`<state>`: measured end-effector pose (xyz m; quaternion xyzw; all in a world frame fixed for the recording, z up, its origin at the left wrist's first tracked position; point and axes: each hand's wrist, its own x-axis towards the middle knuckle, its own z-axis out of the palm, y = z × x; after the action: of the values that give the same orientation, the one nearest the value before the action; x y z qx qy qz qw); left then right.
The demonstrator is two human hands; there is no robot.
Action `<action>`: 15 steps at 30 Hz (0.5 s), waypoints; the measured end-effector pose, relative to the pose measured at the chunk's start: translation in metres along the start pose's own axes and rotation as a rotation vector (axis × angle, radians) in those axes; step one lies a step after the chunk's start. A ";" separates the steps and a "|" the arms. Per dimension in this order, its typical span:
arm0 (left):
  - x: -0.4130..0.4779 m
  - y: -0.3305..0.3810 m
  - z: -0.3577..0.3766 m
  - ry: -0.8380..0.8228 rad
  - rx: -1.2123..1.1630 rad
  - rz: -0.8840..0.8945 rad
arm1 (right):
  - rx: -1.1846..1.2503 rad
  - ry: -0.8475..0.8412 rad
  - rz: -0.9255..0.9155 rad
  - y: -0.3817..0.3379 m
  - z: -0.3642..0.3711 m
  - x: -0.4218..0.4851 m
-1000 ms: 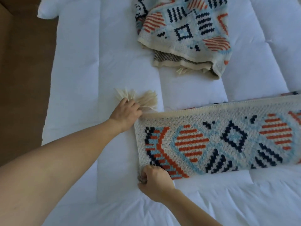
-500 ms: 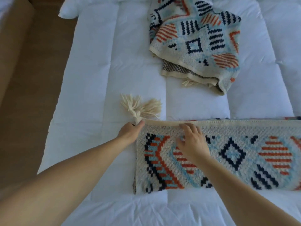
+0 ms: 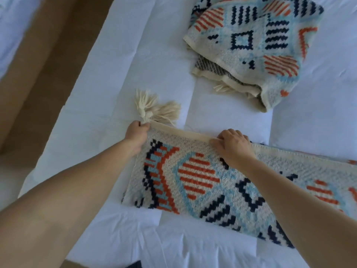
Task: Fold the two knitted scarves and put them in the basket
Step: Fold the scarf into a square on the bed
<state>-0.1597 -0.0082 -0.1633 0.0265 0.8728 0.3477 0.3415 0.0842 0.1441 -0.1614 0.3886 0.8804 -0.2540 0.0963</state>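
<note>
The near scarf lies flat on the bed, spread as a long band that starts left of the middle and runs off the right edge of the view. Its knit is cream with light blue, navy and orange shapes, and a plain cream border runs along its far edge. At its far left corner, cream tassels fan out onto the white cover.

The left hand is at that corner. Its fingers are drawn together and pinch the cloth right where the tassels begin, and the forearm reaches in from the lower left, over the bed. The right hand sits further along the same far edge, apart from the left one. Its fingers are curled over the cream border and the thumb lies against it, so the edge is clamped between them. The right forearm crosses over the scarf from the lower right.

The far scarf has the same pattern and lies beyond the near one, towards the upper right and well apart from it. It is a loose, rumpled heap, with a darker underside and some cream fringe showing at its near edge.

The bed cover is white and quilted in wide panels, with creases close to the person. Brown floor runs along the bed's left side, and more white bedding shows at the far left.
</note>
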 end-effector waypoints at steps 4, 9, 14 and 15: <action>0.000 -0.005 0.009 0.197 -0.036 0.183 | 0.022 -0.007 0.064 0.009 0.003 0.010; -0.006 -0.006 0.025 0.292 0.088 0.159 | -0.035 0.026 0.147 0.012 0.012 0.020; -0.050 -0.016 0.056 0.269 0.747 0.707 | -0.116 0.120 0.040 0.010 0.018 0.010; -0.055 -0.015 0.067 0.144 0.858 0.825 | -0.114 0.127 0.019 0.012 0.018 0.008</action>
<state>-0.0734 0.0039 -0.1759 0.4753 0.8737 0.0692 0.0771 0.0876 0.1466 -0.1838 0.4061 0.8941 -0.1775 0.0644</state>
